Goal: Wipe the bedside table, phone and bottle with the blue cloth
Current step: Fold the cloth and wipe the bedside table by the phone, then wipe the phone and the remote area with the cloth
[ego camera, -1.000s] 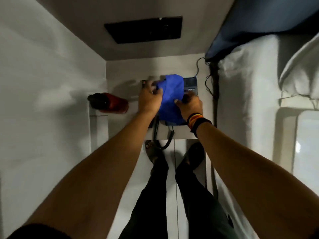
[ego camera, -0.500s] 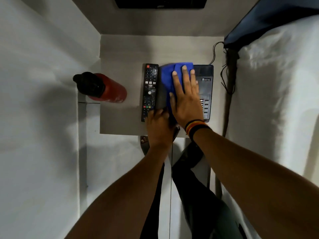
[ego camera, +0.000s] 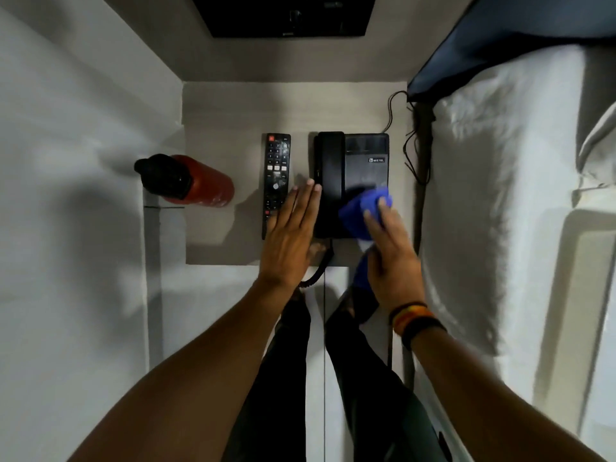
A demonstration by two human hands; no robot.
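Observation:
A black desk phone [ego camera: 353, 161] sits at the right of the grey bedside table [ego camera: 226, 111], handset on its cradle. My right hand [ego camera: 390, 248] grips the blue cloth [ego camera: 363, 211] and presses it on the phone's near right part, over the keypad. My left hand [ego camera: 293, 231] lies flat and open on the table between the remote and the phone's left edge. A red bottle [ego camera: 200, 183] with a black cap stands at the table's left edge, apart from both hands.
A black TV remote [ego camera: 276, 175] lies left of the phone. The phone's coiled cord [ego camera: 316, 275] hangs over the front edge. A white bed [ego camera: 500, 195] runs along the right, with cables [ego camera: 410, 151] in the gap. A wall closes the left side.
My right hand has slid the cloth from the handset down to the phone's near right corner. My left hand has opened and moved flat beside the phone. The handset is now uncovered.

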